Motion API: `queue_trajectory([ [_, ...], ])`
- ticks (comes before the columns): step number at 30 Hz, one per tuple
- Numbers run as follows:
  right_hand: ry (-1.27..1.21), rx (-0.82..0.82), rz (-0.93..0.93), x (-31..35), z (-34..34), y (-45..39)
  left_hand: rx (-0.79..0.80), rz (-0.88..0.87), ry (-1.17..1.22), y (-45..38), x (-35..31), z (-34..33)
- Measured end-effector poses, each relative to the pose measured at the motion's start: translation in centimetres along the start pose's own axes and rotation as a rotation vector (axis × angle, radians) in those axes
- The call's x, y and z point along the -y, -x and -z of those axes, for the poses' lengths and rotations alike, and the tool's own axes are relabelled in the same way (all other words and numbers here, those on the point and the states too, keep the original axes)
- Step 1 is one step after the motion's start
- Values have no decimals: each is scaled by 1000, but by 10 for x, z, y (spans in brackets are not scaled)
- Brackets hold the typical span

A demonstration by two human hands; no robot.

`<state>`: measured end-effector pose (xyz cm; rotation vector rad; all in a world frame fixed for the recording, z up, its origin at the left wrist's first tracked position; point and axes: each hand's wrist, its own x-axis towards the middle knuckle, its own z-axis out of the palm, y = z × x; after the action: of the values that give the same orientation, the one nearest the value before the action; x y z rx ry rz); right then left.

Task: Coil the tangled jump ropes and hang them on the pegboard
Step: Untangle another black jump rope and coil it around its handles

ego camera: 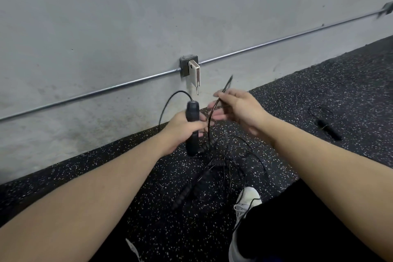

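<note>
My left hand (180, 128) grips a black jump rope handle (192, 125) upright above the floor. A thin black cord (168, 104) arcs out of the handle's top and down to the left. My right hand (238, 108) pinches another stretch of black cord (223, 91) just right of the handle; the cord is blurred. Below both hands a tangle of black ropes (223, 168) with ribbed handles lies on the speckled floor. Another black jump rope (325, 123) lies on the floor at the right. No pegboard is in view.
A grey concrete wall (127, 17) rises close ahead, with a metal conduit (106, 89) along it and an outlet box holding a white plug-in device (194, 72). My white shoe (244, 204) stands beside the tangle on the black speckled rubber floor (319, 83).
</note>
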<state>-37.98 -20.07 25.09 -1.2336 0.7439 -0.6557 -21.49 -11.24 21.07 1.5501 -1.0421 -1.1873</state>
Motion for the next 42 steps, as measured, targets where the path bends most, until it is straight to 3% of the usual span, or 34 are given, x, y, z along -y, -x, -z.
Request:
queue_trajectory([
  [4, -289, -103, 56, 12, 6, -4, 103, 5, 7, 3, 5, -8],
  [9, -389, -176, -25, 8, 16, -4, -27, -63, -13, 4, -5, -10],
  [12, -96, -64, -181, 0, 18, -1, -123, -78, 133, 2, -14, -10],
  [17, 992, 413, -116, -18, 8, 14, -185, -75, 403, 0, -33, -4],
  [20, 1167, 422, -28, -31, 4, 12, -207, -67, 448, 0, -35, 3],
  [25, 1058, 234, 76, -29, 3, 7, -172, -103, 338, -3, -26, 11],
  [32, 466, -95, 51, -18, -2, -9, -47, -12, -49, -5, 6, 4],
  [38, -67, -174, 47, 8, -7, -11, -64, -16, -189, 0, 13, 0],
  [42, -200, -225, 26, 12, -7, -17, -122, -35, -144, 1, 15, 2],
])
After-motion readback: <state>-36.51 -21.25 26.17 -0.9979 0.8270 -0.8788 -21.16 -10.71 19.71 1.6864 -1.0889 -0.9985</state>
